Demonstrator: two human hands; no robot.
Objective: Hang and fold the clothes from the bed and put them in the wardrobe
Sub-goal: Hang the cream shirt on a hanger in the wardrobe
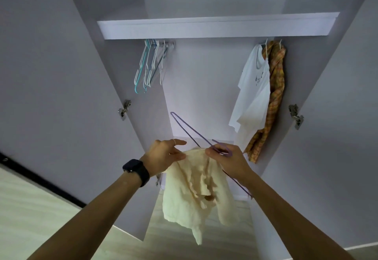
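Wardrobe (216, 28) stood open, both doors (51, 75) swung wide, panels pale lilac-grey. Metal hinges (124, 109) were fitted on each side. Floor (30, 208) was pale wood-grain boards, with a dark strip (41, 180) along its left edge.

A crinkled cream cloth garment (196, 190) hung from a thin, smooth purple hanger (191, 131) before the matt lilac wardrobe (204, 87), its metal hinges (296, 116) gleaming.

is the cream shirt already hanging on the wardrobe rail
No, the left hand holds the cream shirt low in front of the wardrobe while the right hand grips the purple hanger.
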